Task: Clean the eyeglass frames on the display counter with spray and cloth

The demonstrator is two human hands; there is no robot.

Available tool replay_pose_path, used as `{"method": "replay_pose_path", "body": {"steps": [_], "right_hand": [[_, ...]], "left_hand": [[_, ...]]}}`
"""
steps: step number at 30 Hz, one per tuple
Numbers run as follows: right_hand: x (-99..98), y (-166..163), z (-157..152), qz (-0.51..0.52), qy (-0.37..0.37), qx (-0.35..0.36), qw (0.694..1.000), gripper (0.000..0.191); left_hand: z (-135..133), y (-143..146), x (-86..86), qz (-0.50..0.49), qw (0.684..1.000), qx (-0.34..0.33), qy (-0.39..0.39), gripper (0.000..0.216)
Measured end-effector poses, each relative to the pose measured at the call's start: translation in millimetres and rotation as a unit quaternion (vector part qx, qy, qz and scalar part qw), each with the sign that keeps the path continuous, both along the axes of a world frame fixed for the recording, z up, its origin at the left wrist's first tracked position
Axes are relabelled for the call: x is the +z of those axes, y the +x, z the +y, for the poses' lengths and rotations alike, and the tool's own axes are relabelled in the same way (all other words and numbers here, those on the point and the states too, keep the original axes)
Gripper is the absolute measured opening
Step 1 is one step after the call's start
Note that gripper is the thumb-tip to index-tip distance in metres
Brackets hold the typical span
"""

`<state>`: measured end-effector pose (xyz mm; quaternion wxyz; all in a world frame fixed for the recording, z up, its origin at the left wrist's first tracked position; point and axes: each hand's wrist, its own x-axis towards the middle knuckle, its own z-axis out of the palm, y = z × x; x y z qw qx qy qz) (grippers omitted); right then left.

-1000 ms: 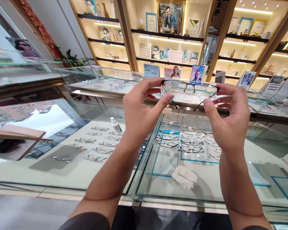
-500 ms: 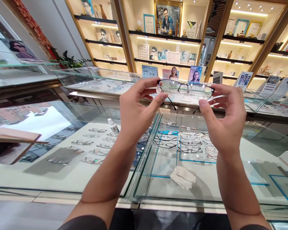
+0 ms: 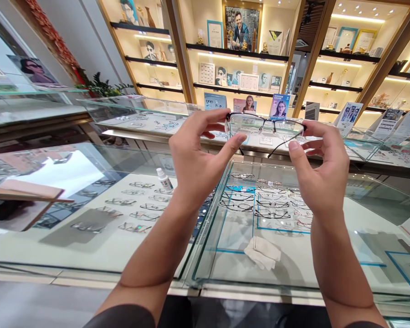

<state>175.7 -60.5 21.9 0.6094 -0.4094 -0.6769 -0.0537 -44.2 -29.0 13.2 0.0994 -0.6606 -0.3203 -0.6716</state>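
Observation:
A pair of eyeglasses [image 3: 269,120] with a dark upper rim and clear lenses is held up in front of me, above the glass counter. My left hand [image 3: 200,148] grips the left end of the frame near the hinge, its thumb below the lens. At the opposite hinge, my right hand [image 3: 323,168] pinches the frame between fingers and thumb. Both temples point down towards me, partly hidden by my hands. On the counter below lies a crumpled pale cloth [image 3: 262,253]. A small white spray bottle [image 3: 164,179] stands left of my left forearm.
Rows of eyeglasses [image 3: 271,213] lie inside the glass display counter [image 3: 225,278]. At the left stands a mirror-like panel with a wooden edge [image 3: 27,196]. Another display case [image 3: 140,119] runs behind, with advertising cards [image 3: 279,105] on it. Lit shelves [image 3: 239,52] line the back wall.
The eyeglasses have turned slightly in my hands, and their temples now angle further left. My thumbs have shifted a little. The whole scene has drifted slightly right in view.

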Motion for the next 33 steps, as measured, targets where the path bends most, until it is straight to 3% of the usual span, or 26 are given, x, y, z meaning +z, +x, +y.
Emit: {"method": "replay_pose_path", "body": {"steps": [8, 20, 33], "right_hand": [[-0.9, 0, 1, -0.009, 0.002, -0.001, 1.000, 0.034], [2.6, -6, -5, 0.015, 0.033, 0.025, 0.999, 0.025], [-7.7, 3, 16, -0.004, 0.025, 0.012, 1.000, 0.033]], "left_hand": [[-2, -1, 3.1, -0.022, 0.999, -0.024, -0.012, 0.045], [21, -19, 0.1, 0.005, 0.995, -0.075, -0.070, 0.049], [11, -5, -7.8, 0.001, 0.999, -0.045, 0.025, 0.049]]}}
